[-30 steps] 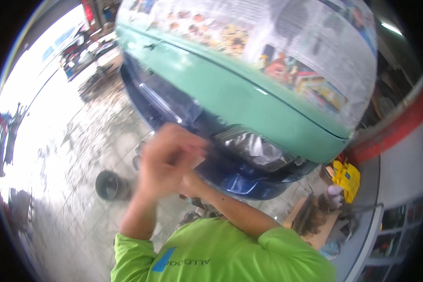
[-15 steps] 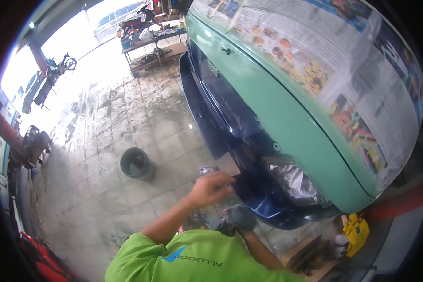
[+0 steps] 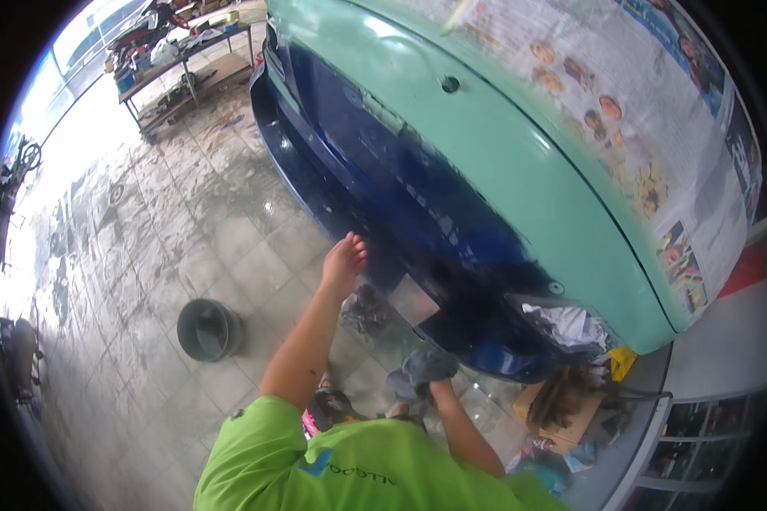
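Observation:
My left hand (image 3: 344, 264) is stretched forward, its fingers curled together. It is in front of the outer edge of a dark blue bumper (image 3: 311, 183); whether it touches the edge I cannot tell. A crumpled grey cloth (image 3: 430, 366) is in my right hand, low by the bumper's near corner; the cloth covers most of that hand. Above the bumper rises a light green car panel (image 3: 486, 170) with a round hole in it. Dark blue paint with patchy edges fills the panel's lower part. Crumpled white paper (image 3: 569, 327) is stuffed into an opening near the corner.
Newspaper (image 3: 605, 94) covers the car's upper part. A dark bucket (image 3: 209, 330) stands on the wet, stained tile floor (image 3: 136, 366). A cluttered workbench (image 3: 187, 64) is at the far left. Cardboard (image 3: 581, 426) and a yellow item (image 3: 622, 364) lie at the near right.
My left hand has reached forward and away from the right hand, its fingers drawing in. The view has shifted along the car. The cloth stays in my right hand.

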Demonstrator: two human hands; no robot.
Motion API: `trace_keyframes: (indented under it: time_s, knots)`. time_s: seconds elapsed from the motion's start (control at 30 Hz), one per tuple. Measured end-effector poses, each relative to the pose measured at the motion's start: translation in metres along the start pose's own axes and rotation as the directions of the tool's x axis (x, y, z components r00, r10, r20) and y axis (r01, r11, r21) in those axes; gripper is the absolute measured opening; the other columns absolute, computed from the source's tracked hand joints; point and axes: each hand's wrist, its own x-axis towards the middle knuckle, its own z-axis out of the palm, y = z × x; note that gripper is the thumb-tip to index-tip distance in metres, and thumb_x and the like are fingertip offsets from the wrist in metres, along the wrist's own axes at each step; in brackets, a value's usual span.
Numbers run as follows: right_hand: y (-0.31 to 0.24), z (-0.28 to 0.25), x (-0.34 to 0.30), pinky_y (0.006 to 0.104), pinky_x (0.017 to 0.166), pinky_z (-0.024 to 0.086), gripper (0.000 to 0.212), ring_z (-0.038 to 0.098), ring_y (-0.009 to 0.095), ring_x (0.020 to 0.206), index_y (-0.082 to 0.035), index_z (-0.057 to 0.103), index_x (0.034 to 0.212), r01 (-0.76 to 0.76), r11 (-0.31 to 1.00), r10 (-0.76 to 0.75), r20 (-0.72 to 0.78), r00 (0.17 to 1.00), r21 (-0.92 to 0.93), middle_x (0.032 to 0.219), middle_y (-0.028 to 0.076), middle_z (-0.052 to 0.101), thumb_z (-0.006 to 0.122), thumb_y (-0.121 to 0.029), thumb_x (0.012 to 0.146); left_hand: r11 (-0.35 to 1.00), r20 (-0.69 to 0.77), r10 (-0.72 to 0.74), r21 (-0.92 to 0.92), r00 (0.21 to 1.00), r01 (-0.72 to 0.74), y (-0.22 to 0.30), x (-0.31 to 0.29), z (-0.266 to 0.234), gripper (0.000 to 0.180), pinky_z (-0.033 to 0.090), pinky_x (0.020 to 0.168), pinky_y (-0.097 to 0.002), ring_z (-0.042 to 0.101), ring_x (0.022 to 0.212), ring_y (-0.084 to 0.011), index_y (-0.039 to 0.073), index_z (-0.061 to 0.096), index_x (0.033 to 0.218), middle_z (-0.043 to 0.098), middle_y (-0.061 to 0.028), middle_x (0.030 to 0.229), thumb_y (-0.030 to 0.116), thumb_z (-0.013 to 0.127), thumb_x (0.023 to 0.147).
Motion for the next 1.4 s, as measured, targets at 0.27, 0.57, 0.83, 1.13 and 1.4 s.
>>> trace_keyframes:
  time_s: [0.27, 0.57, 0.83, 1.13, 1.4]
  knots:
    - [-0.033, 0.026, -0.152, 0.0381, 0.093, 0.051, 0.048, 0.066, 0.023, 0.106, 0.004, 0.067, 0.126, -0.487, 0.854, 0.518, -0.205, 0.83, 0.184, 0.118, 0.016, 0.072, 0.068, -0.033, 0.095, 0.979, 0.882, 0.167, -0.2, 0.441, 0.03, 0.19, 0.083, 0.14, 0.035, 0.051, 0.096, -0.0458, 0.064, 0.103, -0.031, 0.001, 0.064, 0.111, 0.068, -0.0175, 0.11, 0.034, 0.061, 0.103]
    - [-0.046, 0.076, -0.233, 0.042, 0.096, 0.052, 0.068, 0.067, 0.038, 0.114, 0.005, 0.068, 0.126, -0.438, 0.834, 0.552, -0.486, 0.678, 0.336, 0.122, 0.025, 0.07, 0.077, -0.049, 0.086, 0.995, 0.476, 0.003, 0.088, 0.88, -0.051, 0.242, 0.107, 0.209, 0.071, 0.042, 0.116, -0.0466, 0.051, 0.131, -0.0337, -0.001, 0.039, 0.151, 0.051, -0.0198, 0.146, 0.052, 0.051, 0.105]
    - [0.007, 0.162, -0.349, 0.0403, 0.088, 0.055, 0.075, 0.071, 0.032, 0.105, 0.003, 0.074, 0.111, -0.021, 0.697, 0.612, -0.579, 0.539, 0.717, 0.111, 0.02, 0.074, 0.071, -0.067, 0.083, 0.979, 0.443, 0.062, 0.148, 0.894, -0.141, 0.233, 0.097, 0.23, 0.081, 0.046, 0.113, -0.0489, 0.054, 0.13, -0.0366, -0.008, 0.04, 0.147, 0.053, -0.024, 0.143, 0.059, 0.051, 0.103]
    - [0.046, 0.199, -0.257, 0.0365, 0.077, 0.059, 0.063, 0.069, 0.023, 0.087, 0.006, 0.068, 0.114, 0.095, 0.422, 0.749, -0.406, 0.524, 0.902, 0.102, 0.014, 0.07, 0.073, -0.053, 0.093, 0.935, 0.316, 0.159, 0.256, 0.935, -0.245, 0.277, 0.096, 0.2, 0.067, 0.058, 0.095, -0.0389, 0.062, 0.111, -0.0306, -0.008, 0.049, 0.139, 0.058, -0.0226, 0.131, 0.047, 0.062, 0.103]
    - [-0.075, 0.154, -0.076, 0.0375, 0.079, 0.058, 0.088, 0.063, 0.027, 0.119, -0.004, 0.047, 0.146, 0.509, -0.102, 0.283, -0.466, 0.838, 0.855, 0.138, 0.011, 0.06, 0.063, -0.071, 0.091, 0.697, 0.641, 0.247, 0.403, 0.726, -0.593, 0.318, 0.07, 0.197, 0.063, 0.055, 0.098, -0.0356, 0.058, 0.119, -0.0286, -0.007, 0.051, 0.138, 0.058, -0.0216, 0.132, 0.042, 0.066, 0.102]
